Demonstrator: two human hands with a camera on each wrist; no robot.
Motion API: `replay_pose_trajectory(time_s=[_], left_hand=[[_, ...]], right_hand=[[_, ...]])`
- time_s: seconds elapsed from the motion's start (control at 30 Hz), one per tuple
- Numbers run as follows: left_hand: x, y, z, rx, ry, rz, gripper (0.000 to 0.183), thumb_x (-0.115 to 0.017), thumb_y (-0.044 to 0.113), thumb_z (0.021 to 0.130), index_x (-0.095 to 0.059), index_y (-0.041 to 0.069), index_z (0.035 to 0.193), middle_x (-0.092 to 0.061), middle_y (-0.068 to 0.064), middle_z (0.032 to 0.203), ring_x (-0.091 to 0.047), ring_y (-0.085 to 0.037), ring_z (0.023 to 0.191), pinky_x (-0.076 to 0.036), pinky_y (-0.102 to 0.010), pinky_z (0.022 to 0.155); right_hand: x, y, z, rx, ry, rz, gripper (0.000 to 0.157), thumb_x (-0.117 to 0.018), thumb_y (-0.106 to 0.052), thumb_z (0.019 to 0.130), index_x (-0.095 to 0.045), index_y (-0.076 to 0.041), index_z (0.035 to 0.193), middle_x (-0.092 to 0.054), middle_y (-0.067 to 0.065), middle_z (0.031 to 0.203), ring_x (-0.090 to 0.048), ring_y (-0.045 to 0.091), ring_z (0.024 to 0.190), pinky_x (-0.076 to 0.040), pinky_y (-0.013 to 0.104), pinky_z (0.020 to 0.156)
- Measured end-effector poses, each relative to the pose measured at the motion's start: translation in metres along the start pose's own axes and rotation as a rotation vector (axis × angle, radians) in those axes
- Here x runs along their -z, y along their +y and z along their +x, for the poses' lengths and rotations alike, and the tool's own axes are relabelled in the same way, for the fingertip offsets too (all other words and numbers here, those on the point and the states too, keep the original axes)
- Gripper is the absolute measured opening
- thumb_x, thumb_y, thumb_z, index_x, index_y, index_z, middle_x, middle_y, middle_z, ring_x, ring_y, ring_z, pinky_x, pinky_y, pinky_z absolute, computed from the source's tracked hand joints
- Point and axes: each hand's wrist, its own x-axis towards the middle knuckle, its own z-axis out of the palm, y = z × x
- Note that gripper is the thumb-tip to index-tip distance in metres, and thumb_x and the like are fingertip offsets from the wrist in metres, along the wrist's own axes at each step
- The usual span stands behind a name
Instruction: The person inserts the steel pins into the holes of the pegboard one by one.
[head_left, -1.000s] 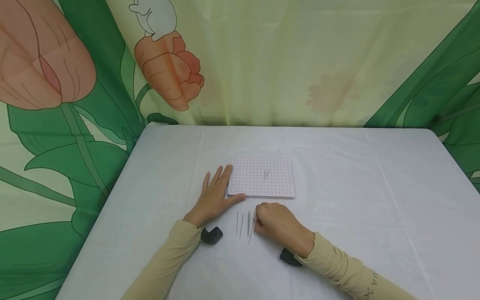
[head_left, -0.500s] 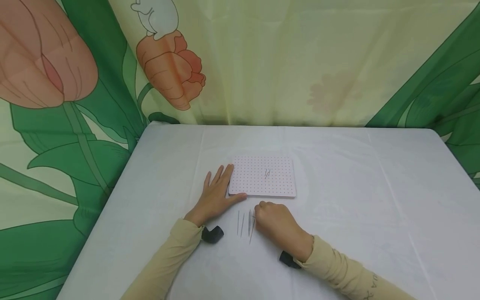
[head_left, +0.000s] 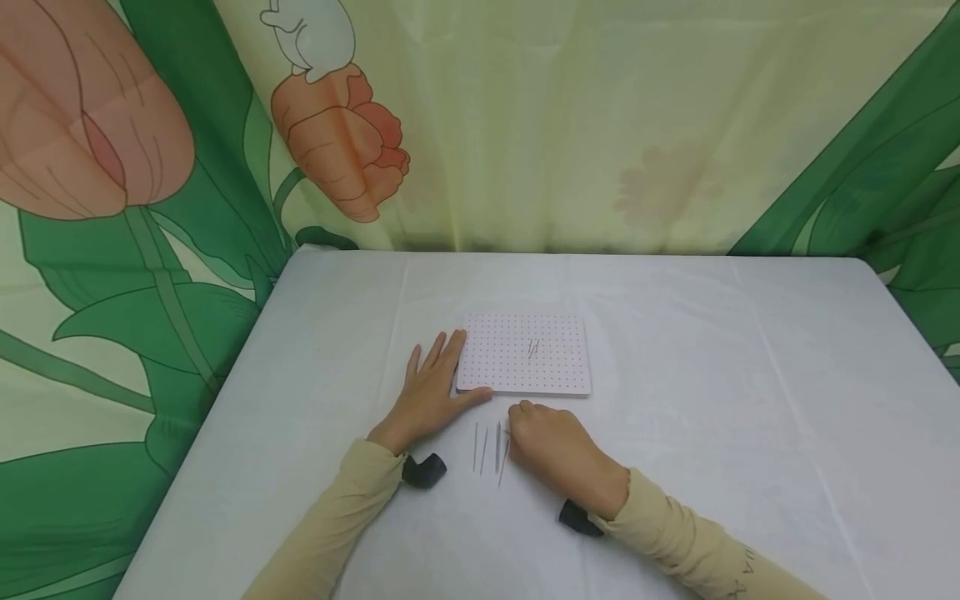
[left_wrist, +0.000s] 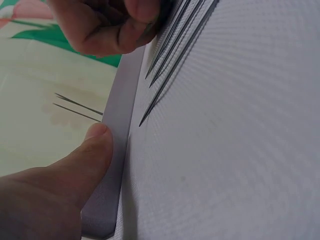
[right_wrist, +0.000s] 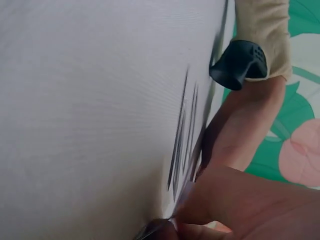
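Note:
A pale pink board dotted with rows of small holes lies on the table, and thin metal pins stand up from it right of its middle. My left hand has its fingers spread along the board's left side. Its thumb rests against the front edge. Several loose pointed metal pins lie in front of the board. Right beside them, my right hand is curled with fingertips down at the table, pinching a metal pin that is mostly hidden by the fingers.
White cloth covers the table. Black wrist-worn devices show below both cuffs. Behind the table's far edge hangs a printed curtain with leaves and flowers.
The right hand stays beside the loose pins, its fingers shifting very slightly. The left hand and the board hold still; the head view sways a little.

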Motion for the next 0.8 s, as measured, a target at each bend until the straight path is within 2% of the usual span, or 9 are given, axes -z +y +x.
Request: replay_pose_trajectory(time_s=[0.2, 0.3, 0.4, 0.6, 0.8], left_hand=[[0.000, 0.000, -0.001, 0.002, 0.007, -0.001, 0.103, -0.062, 0.063, 0.088, -0.009, 0.012, 0.161, -0.014, -0.004, 0.167, -0.001, -0.023, 0.155, 0.009, -0.050, 0.122], [0.000, 0.000, -0.001, 0.004, 0.001, 0.002, 0.103, -0.061, 0.064, 0.088, -0.008, 0.013, 0.161, -0.013, -0.003, 0.167, 0.000, -0.022, 0.155, 0.010, -0.050, 0.122], [0.000, 0.000, -0.001, 0.005, -0.001, 0.001, 0.103, -0.061, 0.063, 0.089, -0.008, 0.012, 0.161, -0.013, -0.004, 0.167, 0.000, -0.022, 0.155, 0.010, -0.050, 0.122], [0.000, 0.001, 0.000, 0.001, -0.001, 0.002, 0.103, -0.061, 0.064, 0.088, -0.009, 0.012, 0.161, -0.014, -0.004, 0.167, -0.001, -0.023, 0.155, 0.010, -0.050, 0.122], [0.001, 0.001, -0.001, 0.004, -0.005, -0.004, 0.103, -0.061, 0.064, 0.089, -0.008, 0.012, 0.161, -0.013, -0.005, 0.167, 0.000, -0.023, 0.155, 0.011, -0.050, 0.122]], right_hand=[[0.004, 0.003, 0.003, -0.033, -0.056, 0.172, 0.019, -0.066, -0.002, 0.087, -0.052, -0.007, 0.075, -0.047, -0.001, 0.064, -0.046, 0.009, 0.055, -0.043, 0.025, 0.047], [0.007, 0.004, 0.003, -0.054, -0.089, 0.298, 0.020, -0.063, 0.002, 0.086, -0.051, -0.010, 0.075, -0.047, -0.004, 0.067, -0.043, 0.007, 0.057, -0.040, 0.020, 0.050], [0.009, 0.006, 0.002, -0.067, -0.092, 0.404, 0.018, -0.063, 0.004, 0.085, -0.054, -0.010, 0.079, -0.050, -0.006, 0.071, -0.045, 0.005, 0.062, -0.041, 0.018, 0.055], [0.013, 0.009, 0.003, -0.081, -0.070, 0.495, 0.012, -0.065, 0.003, 0.088, -0.066, -0.007, 0.094, -0.062, -0.005, 0.083, -0.053, 0.005, 0.073, -0.050, 0.020, 0.065], [0.017, 0.013, 0.004, -0.084, -0.056, 0.535, 0.009, -0.070, -0.001, 0.089, -0.073, -0.007, 0.095, -0.071, -0.002, 0.091, -0.062, 0.005, 0.080, -0.055, 0.022, 0.073]])
